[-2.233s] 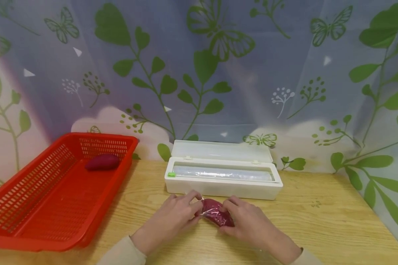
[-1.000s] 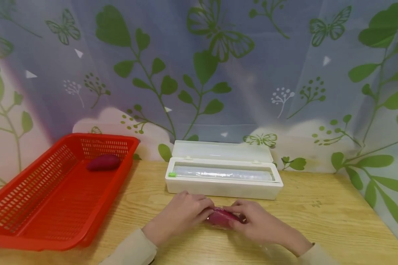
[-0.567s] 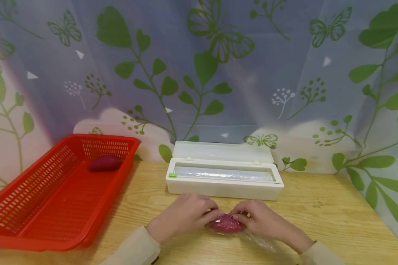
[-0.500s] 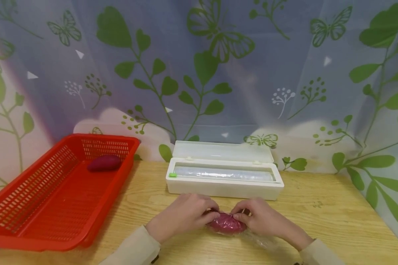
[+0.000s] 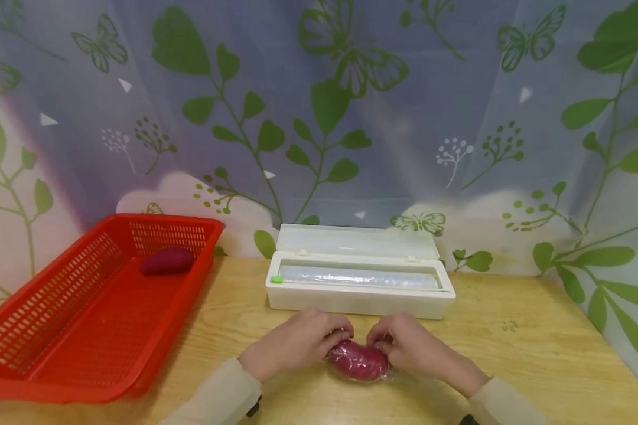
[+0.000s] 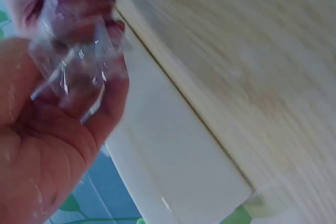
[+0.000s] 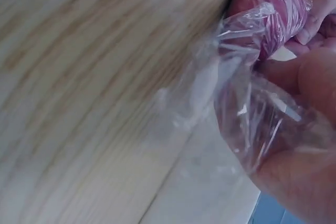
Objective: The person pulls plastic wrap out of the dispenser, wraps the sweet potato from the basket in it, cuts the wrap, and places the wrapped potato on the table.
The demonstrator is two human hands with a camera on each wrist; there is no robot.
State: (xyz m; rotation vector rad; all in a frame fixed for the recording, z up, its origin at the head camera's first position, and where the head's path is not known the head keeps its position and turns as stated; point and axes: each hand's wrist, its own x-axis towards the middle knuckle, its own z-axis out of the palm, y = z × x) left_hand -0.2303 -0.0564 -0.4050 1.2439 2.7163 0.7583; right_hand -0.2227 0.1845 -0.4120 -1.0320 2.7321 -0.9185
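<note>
A purple sweet potato [image 5: 358,360] wrapped in shiny cling film is held low over the table, between the two hands. My left hand [image 5: 303,342] grips its left end with curled fingers and thumb. At its right end my right hand [image 5: 412,348] pinches the film-covered tip. In the left wrist view, crumpled cling film [image 6: 79,64] lies across the fingers of the left hand [image 6: 47,140]. The right wrist view shows loose cling film [image 7: 252,114] trailing from the sweet potato [image 7: 275,11] over the fingers of the right hand [image 7: 299,177].
Just behind the hands stands a white cling film box [image 5: 361,301], lid up, with a film roll [image 5: 356,276] inside and a green slider [image 5: 277,279]. A red basket [image 5: 154,354] on the left holds another purple sweet potato [image 5: 167,261]. A patterned curtain [image 5: 404,147] hangs behind the wooden table [image 5: 531,354].
The wrapped sweet potato has been turned and shifted slightly to the right and nearer over the last two seconds. Both hands stayed on it, their fingers changing grip at its ends.
</note>
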